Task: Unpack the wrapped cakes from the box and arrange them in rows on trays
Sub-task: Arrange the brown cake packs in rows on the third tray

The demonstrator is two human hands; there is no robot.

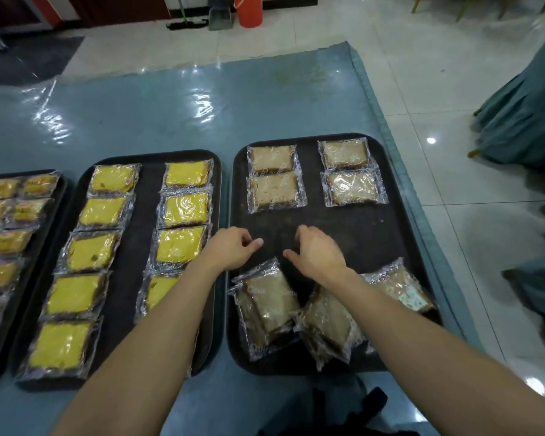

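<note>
A black tray point(334, 225) on the right holds pale brown wrapped cakes: two pairs lined up at its far end point(274, 177) and a loose heap point(271, 303) at its near end. My left hand point(230, 248) and my right hand point(320, 248) hover over the tray's bare middle, just beyond the heap, fingers loosely curled and holding nothing. The middle tray point(145, 247) carries two rows of yellow wrapped cakes point(181, 209). A third tray point(60, 196) with yellow cakes sits at the left edge. No box is in view.
The trays lie on a table under a blue cloth with clear plastic point(170, 114). The table's right edge point(422, 221) drops to a white tiled floor. An orange bucket point(248, 11) and a dustpan stand far back. Blue-covered chairs point(523, 111) are at the right.
</note>
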